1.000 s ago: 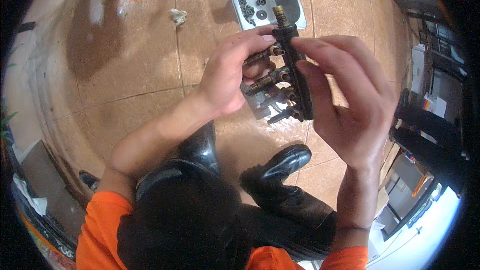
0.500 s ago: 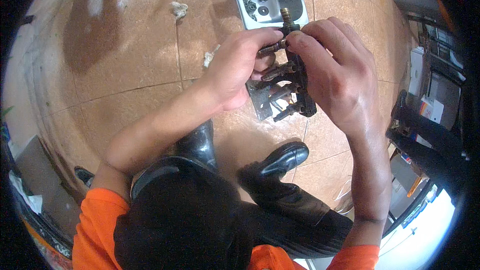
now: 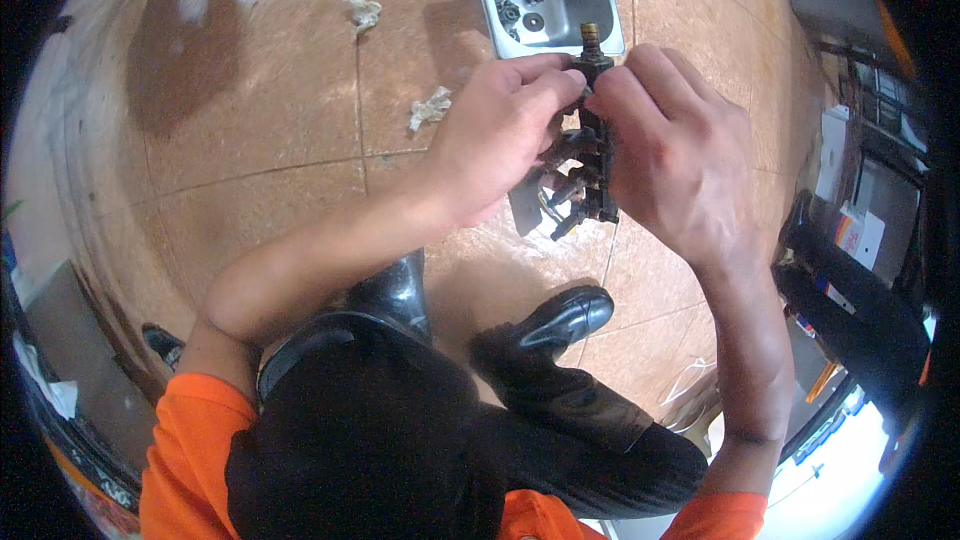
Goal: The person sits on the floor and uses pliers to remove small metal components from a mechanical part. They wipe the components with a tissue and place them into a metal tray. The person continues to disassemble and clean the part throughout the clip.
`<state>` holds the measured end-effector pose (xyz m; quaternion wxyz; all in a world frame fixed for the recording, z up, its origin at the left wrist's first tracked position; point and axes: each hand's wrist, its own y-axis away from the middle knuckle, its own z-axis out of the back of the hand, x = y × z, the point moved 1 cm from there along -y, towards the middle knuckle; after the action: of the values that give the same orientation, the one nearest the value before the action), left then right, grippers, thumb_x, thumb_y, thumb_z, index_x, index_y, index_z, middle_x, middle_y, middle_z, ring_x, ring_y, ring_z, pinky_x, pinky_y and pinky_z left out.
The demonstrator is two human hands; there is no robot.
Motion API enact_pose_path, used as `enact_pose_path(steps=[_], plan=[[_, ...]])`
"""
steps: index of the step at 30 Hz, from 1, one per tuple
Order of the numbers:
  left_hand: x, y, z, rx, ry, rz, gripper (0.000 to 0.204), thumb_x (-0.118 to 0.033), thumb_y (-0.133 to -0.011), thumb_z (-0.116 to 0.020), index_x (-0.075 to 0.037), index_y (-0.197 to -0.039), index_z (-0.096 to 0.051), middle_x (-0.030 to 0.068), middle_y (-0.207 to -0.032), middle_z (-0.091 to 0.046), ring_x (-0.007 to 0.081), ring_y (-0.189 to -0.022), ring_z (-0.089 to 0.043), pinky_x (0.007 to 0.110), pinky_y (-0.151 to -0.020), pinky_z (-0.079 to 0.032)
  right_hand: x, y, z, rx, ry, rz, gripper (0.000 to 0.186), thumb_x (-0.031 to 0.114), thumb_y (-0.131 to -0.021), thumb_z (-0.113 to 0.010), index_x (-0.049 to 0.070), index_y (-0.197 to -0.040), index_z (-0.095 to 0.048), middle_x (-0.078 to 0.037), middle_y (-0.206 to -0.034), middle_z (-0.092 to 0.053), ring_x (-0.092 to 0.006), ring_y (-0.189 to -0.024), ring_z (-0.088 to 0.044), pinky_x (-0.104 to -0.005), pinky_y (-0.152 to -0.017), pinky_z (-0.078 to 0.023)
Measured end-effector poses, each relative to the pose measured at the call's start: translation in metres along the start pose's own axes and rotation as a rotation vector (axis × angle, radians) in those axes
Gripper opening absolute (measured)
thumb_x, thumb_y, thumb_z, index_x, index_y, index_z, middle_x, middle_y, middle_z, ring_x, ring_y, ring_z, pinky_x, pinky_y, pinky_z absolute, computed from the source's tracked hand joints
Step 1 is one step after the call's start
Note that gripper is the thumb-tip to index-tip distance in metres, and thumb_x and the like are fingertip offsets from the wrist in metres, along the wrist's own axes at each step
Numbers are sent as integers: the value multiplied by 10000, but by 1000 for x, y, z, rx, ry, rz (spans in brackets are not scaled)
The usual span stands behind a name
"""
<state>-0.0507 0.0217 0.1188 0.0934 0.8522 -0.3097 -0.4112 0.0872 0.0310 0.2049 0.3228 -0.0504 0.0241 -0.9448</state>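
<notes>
Manifold [image 3: 594, 72], dark metal: over tiled floor [image 3: 250, 215], partly hidden | left hand [image 3: 508, 130]: clamped on upper end | right hand [image 3: 682, 148]: against it, grip covered, can't tell | tray [image 3: 616, 28]: top cut off | carton [image 3: 868, 242]: print illegible

Glare whitens the lower right, soft shadows and shiny patches lie on the tiled floor [image 3: 270, 205], and the fisheye rim bends lines, fading to black
</notes>
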Motion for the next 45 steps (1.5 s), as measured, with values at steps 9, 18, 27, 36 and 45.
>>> enact_pose_path(steps=[9, 18, 27, 36, 45], plan=[[-8, 14, -12, -37, -193, -356, 386, -240, -1043, -443, 38, -1300, -520, 0, -900, -604, 32, -762, -527, 188, -618, -410, 18, 4, -2, -78, -291, -495, 224, 138, -929, -592, 14, -745, -569, -174, -634, -547, -359, -576, -574, -439, -544, -436], [-18, 21, -11, 60, -164, -395, 343, -202, -1053, -430, 82, -1216, -532, 66, -944, -653, 67, -841, -602, 216, -737, -497, 10, 16, 13, -95, -506, -506, 232, 186, -978, -584, -8, -866, -643, -78, -706, -589, -140, -627, -516, -294, -561, -411], [-20, 21, -11, 36, -218, -370, 428, -282, -1039, -417, 12, -1332, -523, -47, -849, -536, 16, -705, -451, 182, -575, -341, 14, 23, 12, -328, -124, -91, 205, -83, -751, -729, 9, -929, -685, -109, -840, -663, -201, -723, -646, -300, -615, -510], [-12, 19, -6, 12, -326, -380, 407, -242, -1035, -452, 44, -1323, -497, 58, -981, -640, 73, -843, -576, 225, -675, -446, 21, 19, -4, -293, -170, -288, 141, -104, -782, -672, -6, -882, -651, -123, -784, -616, -249, -679, -624, -318, -603, -482], [2, 11, 15, -86, -653, -708, 378, -155, -990, -508, 56, -1303, -488, 133, -619, -587, 195, -543, -612, 330, -504, -441, 31, 15, -22, -82, -580, -754, 129, 99, -910, -585, 14, -818, -617, -190, -681, -583, -391, -638, -609, -467, -584, -450]])
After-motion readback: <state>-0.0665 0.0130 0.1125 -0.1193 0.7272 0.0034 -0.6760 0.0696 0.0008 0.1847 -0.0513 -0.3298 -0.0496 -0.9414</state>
